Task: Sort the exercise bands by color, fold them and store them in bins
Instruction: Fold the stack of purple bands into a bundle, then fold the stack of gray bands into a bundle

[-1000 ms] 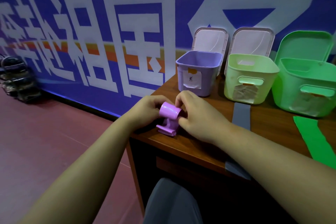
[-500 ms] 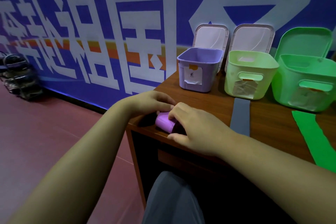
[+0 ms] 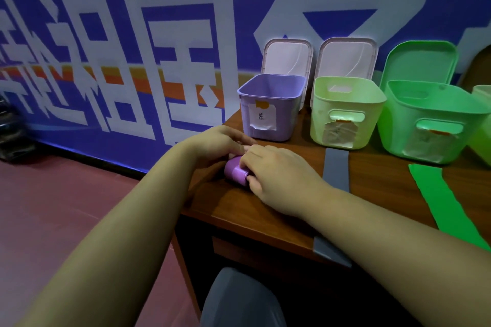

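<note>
A folded purple band (image 3: 235, 172) lies on the wooden table (image 3: 239, 202) near its left front corner. My right hand (image 3: 276, 178) grips it from the right, with curled fingers over its top and the thumb at its near end. From the far left side my left hand (image 3: 218, 142) holds the same band, fingers curled over it. Behind stand a purple bin (image 3: 271, 106), a pale green bin (image 3: 345, 111) and a bright green bin (image 3: 430, 119), all open. A grey band (image 3: 336, 170) and a green band (image 3: 441, 202) lie flat on the table.
Lids lean against the blue wall behind the bins. Another pale bin (image 3: 482, 125) shows at the right edge. The table's left edge drops to a red floor. My knee (image 3: 239, 300) sits under the front edge.
The purple band was held raised and half rolled a second ago; both hands have since brought it down and pressed it into a compact fold on the table.
</note>
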### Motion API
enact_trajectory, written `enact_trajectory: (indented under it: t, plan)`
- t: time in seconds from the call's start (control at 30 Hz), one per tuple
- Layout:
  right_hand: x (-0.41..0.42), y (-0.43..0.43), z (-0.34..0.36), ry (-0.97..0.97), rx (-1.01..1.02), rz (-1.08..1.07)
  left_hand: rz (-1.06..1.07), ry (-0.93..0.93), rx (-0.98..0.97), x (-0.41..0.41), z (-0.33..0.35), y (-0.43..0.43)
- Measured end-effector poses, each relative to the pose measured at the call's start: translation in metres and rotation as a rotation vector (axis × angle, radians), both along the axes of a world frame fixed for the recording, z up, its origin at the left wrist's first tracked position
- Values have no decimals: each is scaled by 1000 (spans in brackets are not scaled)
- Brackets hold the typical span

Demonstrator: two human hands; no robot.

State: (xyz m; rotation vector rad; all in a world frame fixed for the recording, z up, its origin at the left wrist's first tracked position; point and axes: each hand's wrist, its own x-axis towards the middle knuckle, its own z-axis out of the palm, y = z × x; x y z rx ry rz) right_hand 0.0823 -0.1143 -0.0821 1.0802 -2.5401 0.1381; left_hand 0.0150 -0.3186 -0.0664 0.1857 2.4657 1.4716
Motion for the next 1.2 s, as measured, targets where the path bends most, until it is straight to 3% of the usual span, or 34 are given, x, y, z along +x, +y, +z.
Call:
enact_trajectory:
  t: [0.17, 0.33, 0.53, 0.7, 0.8, 0.97, 1.2]
  plan:
    - [-39, 11, -3, -41, -11, -133, 220, 126, 58, -39, -6, 24]
    - [-59, 18, -11, -232, -28, -157, 414, 135, -111, -62, -26, 42]
    - [-55, 33, -13, -320, -43, -120, 450, 262, -198, -60, -30, 43]
    - [-43, 72, 11, -283, -72, -171, 477, 435, -396, -42, -11, 62]
    - [-38, 106, 22, -278, -105, -346, 334, 556, -381, -28, 1, 91]
    - [-38, 153, 15, -330, -207, -607, -49, 450, -505, -20, 6, 161]
    - [-46, 183, -4, -399, -245, -640, -85, 378, -671, -33, -27, 200]
